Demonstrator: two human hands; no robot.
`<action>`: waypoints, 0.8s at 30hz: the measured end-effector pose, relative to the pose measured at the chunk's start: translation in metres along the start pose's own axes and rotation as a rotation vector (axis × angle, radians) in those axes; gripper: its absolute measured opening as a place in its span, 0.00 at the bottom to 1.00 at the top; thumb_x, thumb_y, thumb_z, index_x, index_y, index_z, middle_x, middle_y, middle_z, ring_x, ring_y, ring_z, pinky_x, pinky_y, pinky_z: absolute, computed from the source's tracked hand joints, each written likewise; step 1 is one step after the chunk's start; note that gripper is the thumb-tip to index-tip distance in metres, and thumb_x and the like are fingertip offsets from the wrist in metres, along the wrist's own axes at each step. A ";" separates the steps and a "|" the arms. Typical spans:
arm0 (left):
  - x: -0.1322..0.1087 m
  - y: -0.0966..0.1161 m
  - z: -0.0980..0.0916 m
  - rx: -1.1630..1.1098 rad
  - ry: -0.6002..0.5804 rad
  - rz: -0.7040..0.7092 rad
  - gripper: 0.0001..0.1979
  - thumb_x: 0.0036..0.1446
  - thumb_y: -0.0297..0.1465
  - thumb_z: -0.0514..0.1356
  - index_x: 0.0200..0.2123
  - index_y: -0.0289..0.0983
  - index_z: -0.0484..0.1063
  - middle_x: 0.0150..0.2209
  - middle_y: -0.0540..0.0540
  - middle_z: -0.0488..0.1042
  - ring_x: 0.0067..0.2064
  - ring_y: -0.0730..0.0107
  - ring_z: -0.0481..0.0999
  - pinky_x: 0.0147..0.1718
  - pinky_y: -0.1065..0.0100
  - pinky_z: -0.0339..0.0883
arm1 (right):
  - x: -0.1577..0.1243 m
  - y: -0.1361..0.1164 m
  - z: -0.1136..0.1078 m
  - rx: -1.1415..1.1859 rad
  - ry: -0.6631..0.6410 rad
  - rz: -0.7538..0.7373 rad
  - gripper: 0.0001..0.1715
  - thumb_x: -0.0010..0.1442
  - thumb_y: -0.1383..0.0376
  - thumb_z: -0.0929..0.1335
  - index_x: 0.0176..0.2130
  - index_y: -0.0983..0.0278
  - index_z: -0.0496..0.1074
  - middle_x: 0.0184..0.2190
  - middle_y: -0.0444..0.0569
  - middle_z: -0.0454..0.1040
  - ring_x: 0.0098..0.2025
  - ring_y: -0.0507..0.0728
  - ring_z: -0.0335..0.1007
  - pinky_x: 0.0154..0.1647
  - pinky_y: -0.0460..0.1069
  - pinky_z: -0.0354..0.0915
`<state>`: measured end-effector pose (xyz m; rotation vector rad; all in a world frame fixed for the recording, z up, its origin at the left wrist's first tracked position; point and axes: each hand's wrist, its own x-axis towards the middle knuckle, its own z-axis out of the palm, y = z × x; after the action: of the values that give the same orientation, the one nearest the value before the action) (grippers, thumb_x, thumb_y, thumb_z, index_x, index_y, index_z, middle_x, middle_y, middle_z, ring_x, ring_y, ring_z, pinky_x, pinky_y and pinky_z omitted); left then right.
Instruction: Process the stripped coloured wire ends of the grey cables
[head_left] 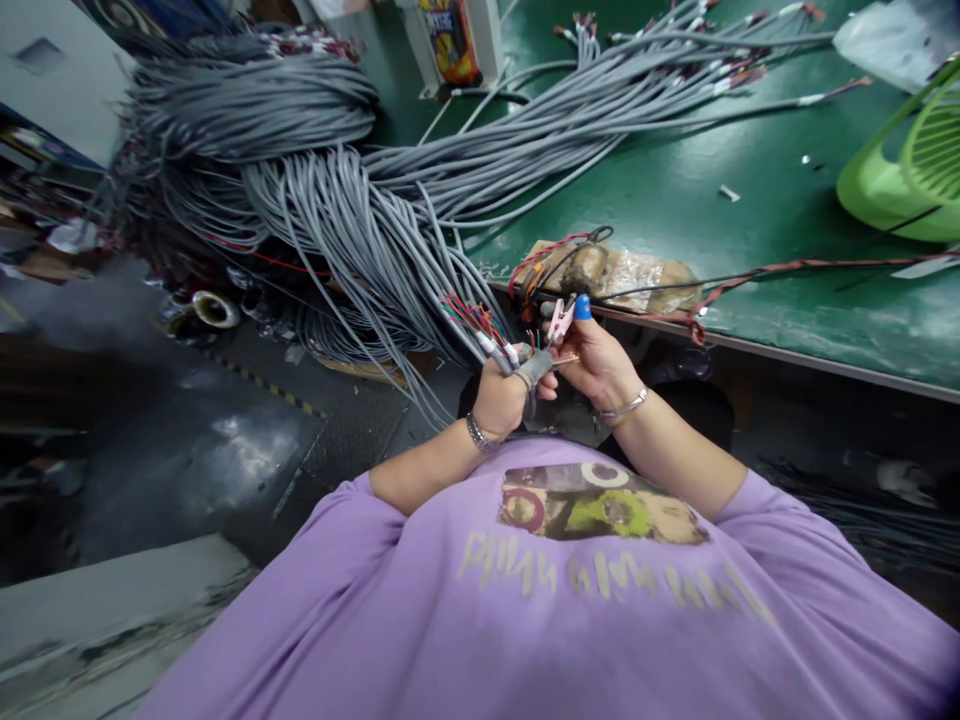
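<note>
Copper strands (568, 358) lay sideways mid-frame, nearer the right hand (598, 362), pinching a pink clip (560, 322), than the left hand (499, 402), fingers gripping cables (512, 354)

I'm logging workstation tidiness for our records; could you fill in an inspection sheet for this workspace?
Surface: glossy green table, a small white scrap lying on it.
Job's things: gray cable ends with colored wires showing; a small pink tool, exact type unclear.
Clutter: brown taped block at the table's near edge; clear plastic bag; slatted green plastic item, possibly a fan.
Hands: left hand closed around the gray cable ends; right hand holding the pink tool, blue cover on one fingertip.
Cables: large gray cable bundle lying across the table and drooping over its edge; twisted red-and-black wires running rightward.
Surroundings: dark floor with striped tape, at left.
</note>
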<state>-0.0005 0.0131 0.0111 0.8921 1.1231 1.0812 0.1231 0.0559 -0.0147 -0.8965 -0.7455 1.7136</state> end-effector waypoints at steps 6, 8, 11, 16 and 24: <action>0.000 -0.004 -0.006 -0.005 -0.035 0.010 0.24 0.40 0.48 0.73 0.26 0.34 0.71 0.20 0.51 0.74 0.18 0.77 0.72 0.18 0.75 0.68 | -0.002 0.002 -0.004 0.188 -0.028 0.042 0.39 0.50 0.30 0.67 0.35 0.61 0.74 0.26 0.46 0.74 0.25 0.51 0.65 0.25 0.47 0.66; -0.001 -0.008 -0.010 0.002 -0.054 0.019 0.24 0.41 0.49 0.73 0.27 0.34 0.71 0.20 0.52 0.74 0.18 0.77 0.72 0.18 0.75 0.69 | -0.004 0.000 -0.011 0.175 -0.114 0.113 0.39 0.51 0.31 0.67 0.34 0.63 0.74 0.26 0.45 0.74 0.24 0.50 0.65 0.25 0.46 0.67; -0.003 -0.014 -0.018 0.037 -0.089 0.031 0.25 0.44 0.50 0.72 0.28 0.34 0.72 0.21 0.51 0.75 0.19 0.77 0.73 0.20 0.75 0.70 | -0.011 -0.002 -0.024 0.094 -0.233 0.210 0.35 0.48 0.35 0.73 0.32 0.64 0.74 0.25 0.43 0.73 0.24 0.48 0.67 0.26 0.44 0.69; -0.004 -0.021 -0.024 0.064 -0.113 0.056 0.24 0.45 0.50 0.71 0.28 0.34 0.71 0.21 0.50 0.76 0.20 0.76 0.74 0.20 0.74 0.71 | -0.018 -0.004 -0.037 -0.014 -0.243 0.219 0.28 0.43 0.47 0.80 0.30 0.66 0.75 0.26 0.45 0.75 0.26 0.49 0.69 0.26 0.44 0.69; -0.004 -0.022 -0.025 0.067 -0.087 0.099 0.23 0.49 0.49 0.70 0.28 0.35 0.71 0.24 0.50 0.77 0.21 0.76 0.75 0.21 0.75 0.71 | -0.015 -0.005 -0.036 0.061 -0.160 0.211 0.32 0.48 0.39 0.75 0.31 0.65 0.75 0.26 0.46 0.75 0.25 0.50 0.69 0.28 0.46 0.70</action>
<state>-0.0211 0.0039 -0.0141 1.0477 1.0568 1.0799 0.1591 0.0455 -0.0262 -0.8263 -0.7186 2.0023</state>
